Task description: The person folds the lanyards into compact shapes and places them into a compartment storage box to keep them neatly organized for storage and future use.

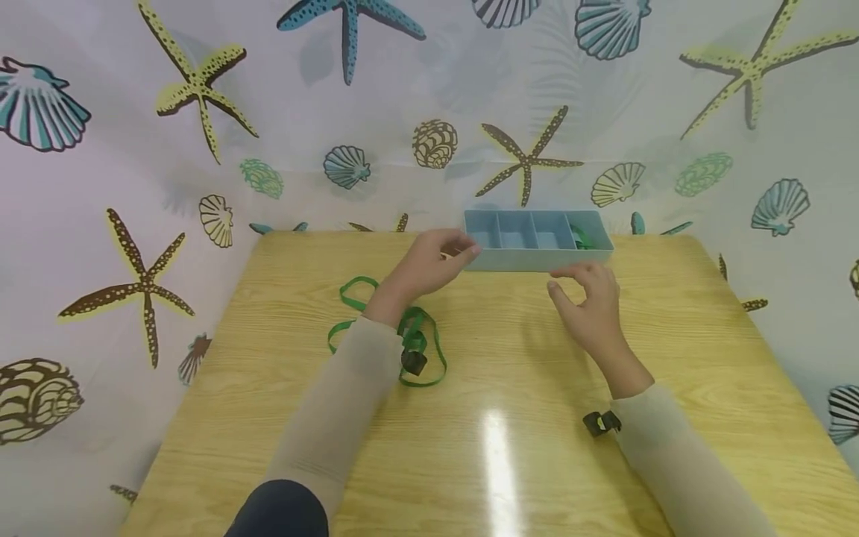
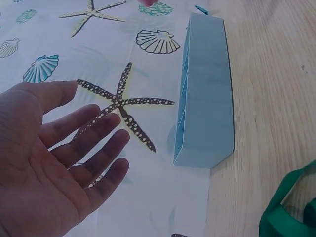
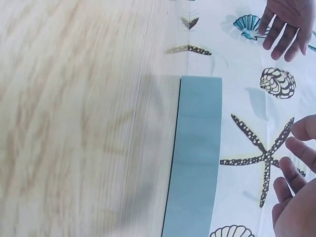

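Observation:
My left hand [image 1: 429, 262] is held in the air near the left front corner of a light blue divided box [image 1: 537, 260]. Its fingers are loosely bent and hold nothing, as the left wrist view also shows. The right hand [image 1: 596, 304] hovers in front of the box's right end, thumb and fingers curved apart with nothing between them. A long green ribbon [image 1: 416, 341] lies in loose loops on the table under my left forearm, which hides part of it. More green ribbon [image 1: 581, 237] sits in the box's rightmost compartment.
The box stands at the back edge of the wooden table [image 1: 510, 350], against a white cloth [image 1: 403, 97] printed with starfish and shells. Its other compartments show bare floors. Small black devices sit at both cuffs. A dark rounded shape [image 1: 282, 511] shows at the bottom edge.

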{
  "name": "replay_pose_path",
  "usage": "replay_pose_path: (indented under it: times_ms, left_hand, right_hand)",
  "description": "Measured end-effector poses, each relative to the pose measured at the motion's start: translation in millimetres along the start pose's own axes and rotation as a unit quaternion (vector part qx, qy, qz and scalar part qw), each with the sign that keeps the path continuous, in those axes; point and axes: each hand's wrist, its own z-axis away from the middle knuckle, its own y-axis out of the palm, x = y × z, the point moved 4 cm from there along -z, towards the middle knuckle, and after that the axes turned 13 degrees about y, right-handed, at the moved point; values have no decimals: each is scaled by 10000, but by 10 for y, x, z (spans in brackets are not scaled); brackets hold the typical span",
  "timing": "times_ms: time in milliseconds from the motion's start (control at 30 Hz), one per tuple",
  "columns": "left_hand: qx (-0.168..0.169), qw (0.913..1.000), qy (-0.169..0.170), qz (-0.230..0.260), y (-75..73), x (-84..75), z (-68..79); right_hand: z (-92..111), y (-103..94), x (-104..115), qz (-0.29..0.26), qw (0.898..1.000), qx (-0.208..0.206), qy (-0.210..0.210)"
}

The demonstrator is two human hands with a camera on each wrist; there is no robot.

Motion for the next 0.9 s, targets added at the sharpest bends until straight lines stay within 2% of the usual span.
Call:
replay_pose_path:
  times_ms: [167, 433, 533, 767, 900]
  left_hand:
    - [-137, 9998, -78, -158, -13, 42, 165]
    - [-123, 9965, -662, -500, 31, 198, 491]
    - [44, 9946, -745, -723, 29, 202, 612]
    - [783, 9841, -1103, -1153, 52, 217, 839]
    - [839, 9803, -1357, -1165, 67, 275, 912]
  right_hand:
    - [70, -6, 130, -21, 9994, -115, -326]
    - [243, -2, 274, -31, 9965, -226, -798]
    - [305, -5, 318, -62, 9960, -241, -861]
    - [415, -11, 516, -253, 9938, -164, -1074]
    - [440, -18, 646, -364, 9915, -140, -1239]
